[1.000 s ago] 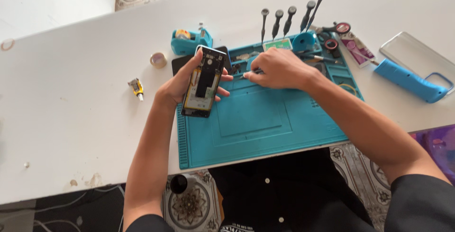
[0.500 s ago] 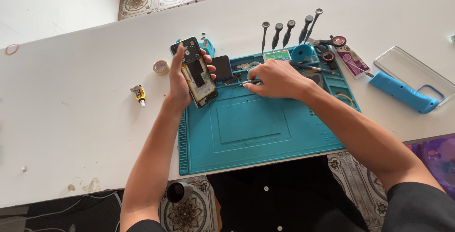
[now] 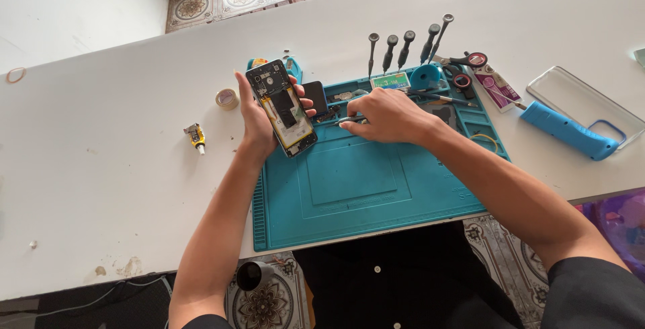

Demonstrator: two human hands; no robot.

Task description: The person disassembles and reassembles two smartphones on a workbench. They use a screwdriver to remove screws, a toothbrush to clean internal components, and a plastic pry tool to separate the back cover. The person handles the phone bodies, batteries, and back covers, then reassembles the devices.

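opened phone [image 3: 282, 106] raised more upright in left hand [image 3: 255, 117], right hand [image 3: 386, 115] edged nearer

The scene is lit brightly and evenly by soft daylight. The white table [image 3: 101, 168] is rendered near overexposure at the far right. Only faint, short shadows are cast beneath the right hand [image 3: 386, 115] and the screwdrivers [image 3: 403, 50]. Mild glare is seen on the clear phone case [image 3: 591, 104]. Focus is held sharp throughout; slight wide-angle bending is visible at the frame edges.
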